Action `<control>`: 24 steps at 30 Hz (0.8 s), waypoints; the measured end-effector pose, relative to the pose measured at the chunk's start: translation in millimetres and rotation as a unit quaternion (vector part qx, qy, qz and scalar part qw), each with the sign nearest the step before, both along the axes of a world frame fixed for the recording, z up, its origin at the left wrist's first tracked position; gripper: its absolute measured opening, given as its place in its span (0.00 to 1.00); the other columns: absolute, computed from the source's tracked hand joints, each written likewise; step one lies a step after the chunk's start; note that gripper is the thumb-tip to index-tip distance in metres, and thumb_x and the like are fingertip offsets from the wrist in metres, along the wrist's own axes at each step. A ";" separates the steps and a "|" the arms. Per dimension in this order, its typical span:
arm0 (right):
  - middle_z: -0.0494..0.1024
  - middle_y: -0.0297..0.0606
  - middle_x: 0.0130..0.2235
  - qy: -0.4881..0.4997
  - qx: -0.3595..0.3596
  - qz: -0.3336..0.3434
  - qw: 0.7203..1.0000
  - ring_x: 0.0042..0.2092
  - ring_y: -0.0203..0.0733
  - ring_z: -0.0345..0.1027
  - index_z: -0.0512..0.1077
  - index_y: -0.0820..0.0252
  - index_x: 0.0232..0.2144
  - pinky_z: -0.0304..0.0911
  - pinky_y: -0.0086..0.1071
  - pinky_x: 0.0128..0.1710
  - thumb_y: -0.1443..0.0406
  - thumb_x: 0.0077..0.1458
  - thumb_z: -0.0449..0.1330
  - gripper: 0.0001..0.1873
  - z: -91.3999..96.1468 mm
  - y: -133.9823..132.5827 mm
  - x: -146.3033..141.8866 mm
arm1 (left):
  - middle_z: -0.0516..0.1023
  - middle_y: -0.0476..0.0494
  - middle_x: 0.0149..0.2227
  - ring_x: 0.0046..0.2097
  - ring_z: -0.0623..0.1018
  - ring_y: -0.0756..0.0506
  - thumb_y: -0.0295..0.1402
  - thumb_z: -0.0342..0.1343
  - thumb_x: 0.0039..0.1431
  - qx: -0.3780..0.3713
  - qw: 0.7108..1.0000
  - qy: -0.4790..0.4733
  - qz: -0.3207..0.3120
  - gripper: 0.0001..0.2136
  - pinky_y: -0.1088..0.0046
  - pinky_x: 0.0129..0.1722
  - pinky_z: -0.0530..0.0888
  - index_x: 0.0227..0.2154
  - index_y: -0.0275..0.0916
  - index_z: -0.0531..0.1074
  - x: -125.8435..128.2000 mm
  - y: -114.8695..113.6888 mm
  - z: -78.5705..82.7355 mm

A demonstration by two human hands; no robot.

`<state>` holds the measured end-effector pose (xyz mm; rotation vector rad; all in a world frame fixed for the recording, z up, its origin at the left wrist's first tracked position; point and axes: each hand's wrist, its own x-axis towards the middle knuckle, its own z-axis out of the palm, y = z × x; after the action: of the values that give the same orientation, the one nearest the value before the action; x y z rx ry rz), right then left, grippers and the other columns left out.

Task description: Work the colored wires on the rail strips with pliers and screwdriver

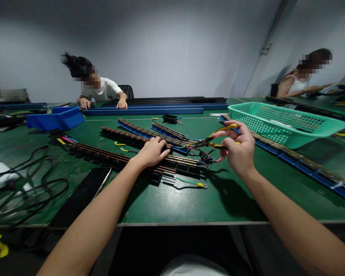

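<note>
My left hand [153,151] lies over a black strip with copper bars [126,135], fingers curled down around it. My right hand [240,147] grips pliers with yellow handles [223,131]; the handles are spread apart. The dark jaws point left at thin coloured wires [186,146] by the end of the strips; whether they bite a wire I cannot tell. Beneath my left hand runs another black strip with brass-coloured bars [184,160]. A green wire with a yellow sleeve and ring terminal [201,185] sticks out toward me.
A green mesh basket [293,134] stands right, beside a long blue rail strip [304,165]. At left are a phone [82,195], tangled black cables [31,180] and a blue bin [56,119]. Across the table, a person's hands [122,102] rest by long blue rails [149,111]; another person sits far right.
</note>
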<state>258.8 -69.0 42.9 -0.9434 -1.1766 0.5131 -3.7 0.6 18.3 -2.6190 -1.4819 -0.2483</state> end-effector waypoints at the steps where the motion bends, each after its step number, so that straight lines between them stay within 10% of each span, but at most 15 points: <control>1: 0.79 0.30 0.32 -0.007 -0.007 0.001 1.000 0.15 0.30 0.60 0.64 0.54 0.44 0.58 0.24 0.09 0.73 0.40 0.56 0.25 -1.7 1.8 0.4 | 0.71 0.34 0.49 0.50 0.71 0.37 0.42 0.48 0.68 0.000 1.000 -0.001 0.000 0.17 0.60 0.50 0.70 0.50 0.37 0.71 0.2 -0.2 0.2; 10: 0.79 0.34 0.32 -0.254 0.058 0.027 0.965 0.25 0.34 0.71 0.67 0.57 0.44 0.64 0.24 0.22 0.73 0.49 0.54 0.18 -23.9 5.1 -4.5 | 0.71 0.34 0.49 0.50 0.72 0.37 0.42 0.48 0.68 0.002 1.000 -0.001 0.000 0.17 0.59 0.50 0.70 0.50 0.36 0.71 0.9 0.0 -0.3; 17: 0.77 0.34 0.28 -0.536 0.267 0.067 0.798 0.22 0.34 0.66 0.68 0.59 0.46 0.58 0.27 0.23 0.74 0.50 0.51 0.20 -32.6 3.4 -4.7 | 0.71 0.34 0.49 0.50 0.72 0.37 0.42 0.48 0.68 0.009 1.000 0.001 -0.001 0.17 0.59 0.50 0.71 0.50 0.36 0.71 0.4 0.9 -1.8; 24: 0.77 0.33 0.27 -0.468 0.206 0.122 0.851 0.22 0.31 0.65 0.69 0.59 0.43 0.59 0.25 0.23 0.74 0.50 0.51 0.17 -24.1 2.5 -1.0 | 0.71 0.34 0.49 0.50 0.72 0.37 0.42 0.48 0.68 0.010 1.000 0.000 -0.006 0.17 0.59 0.49 0.71 0.50 0.36 0.71 0.1 1.9 -2.6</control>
<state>257.8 -66.5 18.8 -0.6543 -2.2073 -0.0650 -3.6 2.5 15.7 -2.6129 -1.4569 -0.2631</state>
